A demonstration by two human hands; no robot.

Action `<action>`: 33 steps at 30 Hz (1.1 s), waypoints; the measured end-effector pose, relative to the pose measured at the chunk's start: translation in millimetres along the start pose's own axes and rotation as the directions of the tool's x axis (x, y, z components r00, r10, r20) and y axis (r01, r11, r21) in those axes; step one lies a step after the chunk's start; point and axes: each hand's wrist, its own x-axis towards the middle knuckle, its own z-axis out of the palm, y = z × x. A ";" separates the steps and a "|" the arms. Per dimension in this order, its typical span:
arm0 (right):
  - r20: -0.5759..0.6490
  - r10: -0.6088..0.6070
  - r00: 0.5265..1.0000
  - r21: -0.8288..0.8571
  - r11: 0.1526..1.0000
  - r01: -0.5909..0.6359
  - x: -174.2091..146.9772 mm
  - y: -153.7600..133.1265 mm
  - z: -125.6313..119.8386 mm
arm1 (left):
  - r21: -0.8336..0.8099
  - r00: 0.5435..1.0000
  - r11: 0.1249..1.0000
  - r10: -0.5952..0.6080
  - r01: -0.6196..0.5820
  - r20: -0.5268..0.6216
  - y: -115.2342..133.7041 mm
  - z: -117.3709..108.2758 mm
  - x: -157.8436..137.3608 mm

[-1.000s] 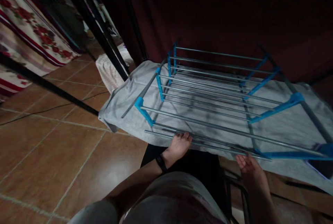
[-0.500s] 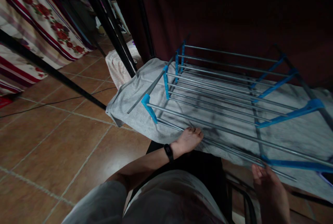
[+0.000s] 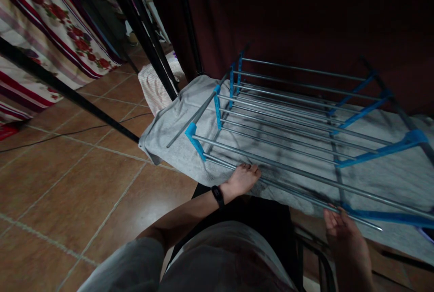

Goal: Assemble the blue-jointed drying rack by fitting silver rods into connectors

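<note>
A clothes drying rack of thin metal bars and blue plastic brackets (image 3: 195, 143) lies on a grey towel-like cloth (image 3: 169, 124). My left hand (image 3: 243, 178), with a black band on its wrist, is closed round the front metal rod (image 3: 291, 190), its fingertips curled over the far side. Farther right, my right hand (image 3: 344, 228) pinches that rod between thumb and fingers from below. The rod's bare right end pokes out past my right hand, in front of a long blue bracket (image 3: 389, 216). My left fingers partly hide the rod.
Black metal poles (image 3: 68, 88) slant across the left side. A dark reddish curtain (image 3: 288, 16) hangs behind the rack. Tiled floor (image 3: 111, 188) with a thin black cable (image 3: 68, 134) lies at left, beyond it a flowered striped cloth (image 3: 61, 25).
Both hands have shifted slightly left along the front of the rack. The rod's right end has moved a little left and up, closer in line with the neighbouring bar.
</note>
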 end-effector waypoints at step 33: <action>0.029 0.118 0.993 0.171 0.978 -0.122 -5.8 16.8 11.5 | 0.022 0.991 0.995 0.098 -0.097 -0.087 -13.5 1.6 -8.2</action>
